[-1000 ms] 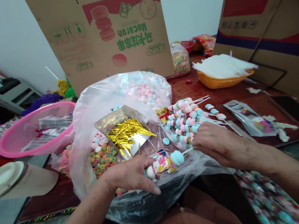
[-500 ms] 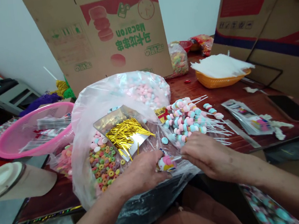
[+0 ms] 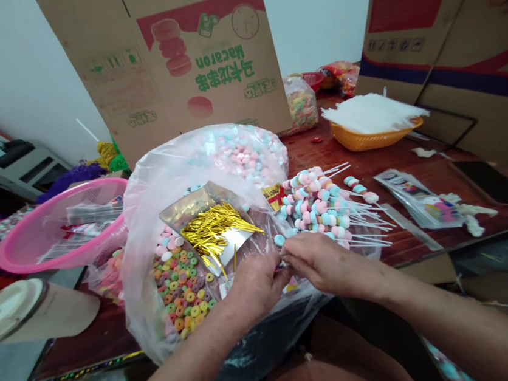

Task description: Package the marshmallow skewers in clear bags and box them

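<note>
Close together over the clear plastic sheeting, my left hand (image 3: 259, 283) and my right hand (image 3: 320, 263) meet with fingers pinched. Between them is a small printed packet of candy (image 3: 291, 285), mostly hidden, with a bit of yellow and pink showing below. My left hand is closed on its body, and my right fingers pinch its end. Just behind lies a pile of gold twist ties (image 3: 215, 231) in an open box (image 3: 178, 214). Marshmallow skewers (image 3: 315, 205) on white sticks are heaped beyond my right hand. Ring-shaped cereal (image 3: 185, 293) fills the bag at left.
A pink basket (image 3: 7, 261) with flat printed bags and a lidded paper cup (image 3: 65, 307) stand left. White sticks lie in an orange basket (image 3: 367, 138). Printed bags (image 3: 420, 199) and a phone (image 3: 494, 183) lie right. Cardboard boxes (image 3: 208, 107) rise behind.
My right hand has moved left, up against my left hand. The packet and white stick, which showed between the hands before, are now mostly covered by fingers.
</note>
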Demonstrator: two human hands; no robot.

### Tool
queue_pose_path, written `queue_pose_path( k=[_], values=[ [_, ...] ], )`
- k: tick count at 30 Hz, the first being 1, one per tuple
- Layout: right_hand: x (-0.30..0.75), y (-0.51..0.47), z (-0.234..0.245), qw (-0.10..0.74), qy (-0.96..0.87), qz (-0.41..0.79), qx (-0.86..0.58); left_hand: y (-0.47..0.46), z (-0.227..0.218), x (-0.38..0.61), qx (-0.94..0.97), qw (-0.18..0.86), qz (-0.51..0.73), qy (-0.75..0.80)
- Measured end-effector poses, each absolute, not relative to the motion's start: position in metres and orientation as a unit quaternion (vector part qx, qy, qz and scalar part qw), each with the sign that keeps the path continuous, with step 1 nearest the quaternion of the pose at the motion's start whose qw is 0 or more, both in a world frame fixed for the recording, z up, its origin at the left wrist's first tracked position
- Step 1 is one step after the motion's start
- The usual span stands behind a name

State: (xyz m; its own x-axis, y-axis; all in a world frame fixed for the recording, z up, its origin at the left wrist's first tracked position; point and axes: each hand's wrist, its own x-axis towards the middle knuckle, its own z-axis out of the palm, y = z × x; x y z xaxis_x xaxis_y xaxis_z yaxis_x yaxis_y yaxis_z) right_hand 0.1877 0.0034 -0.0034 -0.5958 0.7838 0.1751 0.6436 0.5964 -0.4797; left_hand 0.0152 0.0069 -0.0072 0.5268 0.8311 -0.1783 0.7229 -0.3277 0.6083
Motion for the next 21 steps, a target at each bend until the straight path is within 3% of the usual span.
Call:
queue_pose_path(
  k=[3, 5, 9, 12, 16, 19, 21],
  values=[
    [0.194, 0.011, -0.003, 0.249, -0.846, 0.259, -0.393, 0.010, 0.007, -0.009, 0.765, 0.462, 0.162, 0.417],
    [0.200, 0.014, 0.001, 0.280, -0.833, 0.285, -0.382, 0.010, 0.017, -0.029, 0.749, 0.511, 0.147, 0.395],
    [0.197, 0.012, 0.006, 0.289, -0.838, 0.289, -0.362, -0.011, 0.016, -0.044, 0.670, 0.606, 0.066, 0.425],
    [0.184, 0.008, 0.006, 0.283, -0.857, 0.251, -0.350, -0.034, -0.001, -0.032, 0.527, 0.705, 0.122, 0.458],
    [0.171, 0.006, 0.003, 0.280, -0.857, 0.265, -0.341, -0.055, -0.019, -0.013, 0.423, 0.720, 0.248, 0.492],
    [0.163, -0.001, -0.007, 0.348, -0.764, 0.371, -0.396, -0.058, -0.023, -0.008, 0.437, 0.674, 0.306, 0.511],
    [0.156, -0.010, -0.018, 0.340, -0.695, 0.471, -0.424, -0.057, -0.025, -0.009, 0.500, 0.598, 0.327, 0.533]
  ],
)
